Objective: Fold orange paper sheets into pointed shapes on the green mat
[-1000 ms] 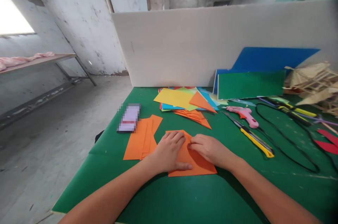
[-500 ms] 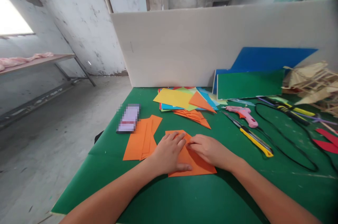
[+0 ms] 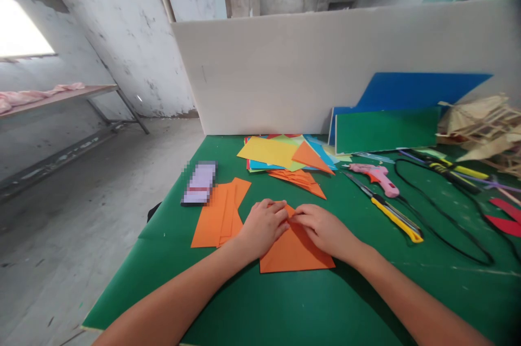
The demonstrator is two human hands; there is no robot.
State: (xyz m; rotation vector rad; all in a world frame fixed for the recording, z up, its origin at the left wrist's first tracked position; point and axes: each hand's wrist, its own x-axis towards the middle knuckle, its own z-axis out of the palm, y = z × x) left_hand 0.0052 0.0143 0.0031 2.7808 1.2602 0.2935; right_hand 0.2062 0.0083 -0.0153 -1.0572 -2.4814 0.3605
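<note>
A sheet of orange paper (image 3: 296, 257) lies in front of me on the green table, its right side slanting from the top to the lower right corner. My left hand (image 3: 265, 226) is curled over its upper left part, fingertips near the top edge. My right hand (image 3: 319, 226) pinches the slanted edge near the top, thumb and fingers together. The fingertips of both hands almost meet there. The left thumb is mostly hidden. More orange paper pieces (image 3: 209, 221) lie left of my left hand, and folded orange triangles (image 3: 299, 180) lie beyond the hands.
A phone (image 3: 200, 183) lies at the table's left. Coloured sheets (image 3: 264, 151) are stacked at the back. On the right are a pink glue gun (image 3: 378, 177) with a black cord, a yellow utility knife (image 3: 394, 218) and red pieces (image 3: 504, 225). A white board (image 3: 260, 74) stands behind.
My left thumb, stretched across the paper before, has drawn up toward the fingers near the top. My right hand stays at the slanted edge, shifted only slightly.
</note>
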